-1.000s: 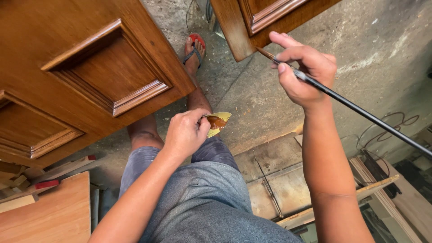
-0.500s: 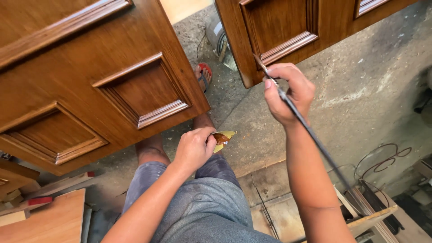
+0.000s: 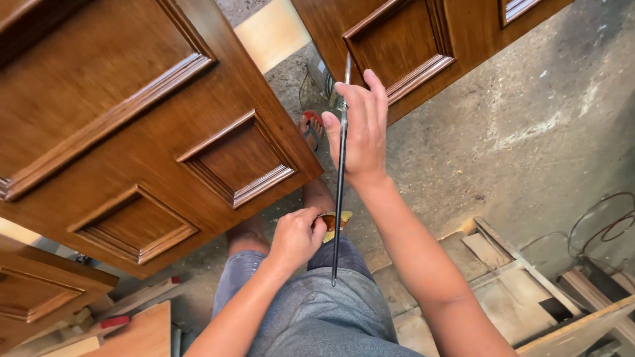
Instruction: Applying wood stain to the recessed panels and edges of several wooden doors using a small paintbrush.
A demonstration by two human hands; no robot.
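My right hand (image 3: 360, 129) is raised in front of a brown panelled door (image 3: 423, 39) and grips a long thin dark rod (image 3: 339, 198) that hangs down towards my lap. My left hand (image 3: 297, 235) rests near my knee, its fingers closed on a small yellow and orange-stained piece (image 3: 333, 221), possibly a sponge or rag. I am seated in grey shorts (image 3: 311, 311), with a foot in a red sandal (image 3: 311, 129) on the concrete floor.
A large brown panelled door (image 3: 132, 139) leans close at the left, another at the lower left (image 3: 40, 291). Wood offcuts and boards (image 3: 132, 324) lie bottom left. Timber frames (image 3: 562, 297) and a wire coil (image 3: 608, 225) lie at the right on grey concrete.
My right hand has swung the rod from pointing out to the right to hanging nearly vertical. The view has tilted, so the doors fill more of the frame. My left hand stays by my knee.
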